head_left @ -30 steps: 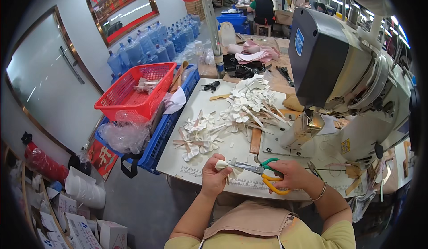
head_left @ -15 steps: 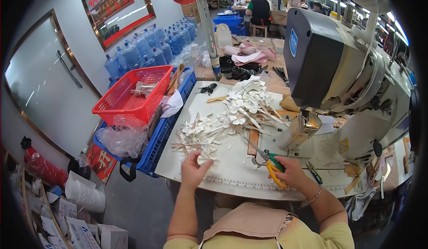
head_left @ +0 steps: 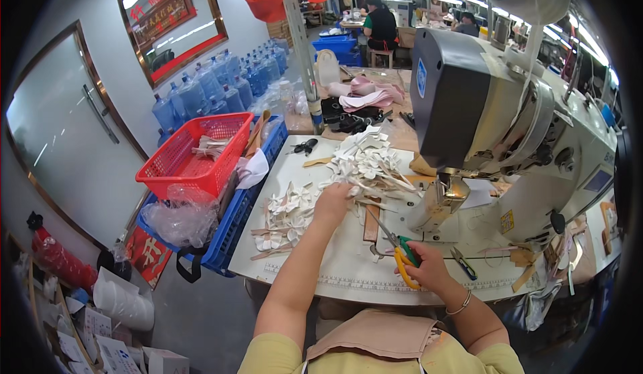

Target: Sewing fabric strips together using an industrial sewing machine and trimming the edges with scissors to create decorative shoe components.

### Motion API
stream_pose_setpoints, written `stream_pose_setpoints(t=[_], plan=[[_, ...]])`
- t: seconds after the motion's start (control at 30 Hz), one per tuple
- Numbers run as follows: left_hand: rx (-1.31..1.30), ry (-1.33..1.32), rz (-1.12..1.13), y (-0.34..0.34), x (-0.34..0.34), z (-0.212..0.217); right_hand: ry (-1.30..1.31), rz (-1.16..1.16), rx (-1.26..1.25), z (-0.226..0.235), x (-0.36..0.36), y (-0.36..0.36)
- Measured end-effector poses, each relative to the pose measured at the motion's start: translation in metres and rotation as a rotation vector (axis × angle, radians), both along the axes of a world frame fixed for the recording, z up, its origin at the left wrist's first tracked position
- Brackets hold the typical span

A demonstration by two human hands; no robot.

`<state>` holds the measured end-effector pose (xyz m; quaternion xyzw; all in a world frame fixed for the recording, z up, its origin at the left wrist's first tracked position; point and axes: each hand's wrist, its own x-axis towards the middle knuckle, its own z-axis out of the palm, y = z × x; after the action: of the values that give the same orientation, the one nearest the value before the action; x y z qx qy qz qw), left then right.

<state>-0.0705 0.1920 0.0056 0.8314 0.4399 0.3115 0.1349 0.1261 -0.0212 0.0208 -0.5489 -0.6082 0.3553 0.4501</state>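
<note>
My left hand reaches to the near edge of a heap of white flower-shaped pieces with strips on the white table. Its fingertips are lost among the pieces, so their grip is hidden. A second, flatter group of such white pieces lies left of that hand. In my right hand is a pair of scissors with green and yellow handles. The blades point away to the upper left, over a brown strip. Small snips lie to the right of my right hand.
A large sewing machine takes up the table's right side. A red basket rests on a blue crate at the left. Black-handled scissors lie at the far left; pink pieces lie behind. A person sits in the background.
My left hand has moved away and to the right, from the left group of white pieces to the larger heap. My right hand still holds the scissors in nearly the same place.
</note>
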Motion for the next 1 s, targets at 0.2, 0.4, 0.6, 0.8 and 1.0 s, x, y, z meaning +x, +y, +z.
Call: stream_pose_setpoints(t=[0.2, 0.4, 0.6, 0.8, 1.0], plan=[[-0.667, -0.641, -0.06, -0.063, -0.037, 0.03, -0.073, -0.049, 0.043, -0.002, 0.003, 0.002], [-0.979, -0.98, -0.18, -0.145, -0.041, 0.0, 0.437, -0.105, -0.108, 0.022, -0.047, 0.048], [-0.427, -0.924, -0.44, -0.16, -0.034, -0.001, 0.751, 0.09, -0.334, 0.02, -0.062, 0.055], [-0.746, -1.427, -0.551, -0.15, -0.04, -0.033, 0.588, 0.039, -0.528, 0.0, -0.055, 0.039], [-0.765, -1.573, -0.592, -0.146, -0.059, -0.019, 0.311, 0.352, -0.543, 0.01, 0.021, 0.008]])
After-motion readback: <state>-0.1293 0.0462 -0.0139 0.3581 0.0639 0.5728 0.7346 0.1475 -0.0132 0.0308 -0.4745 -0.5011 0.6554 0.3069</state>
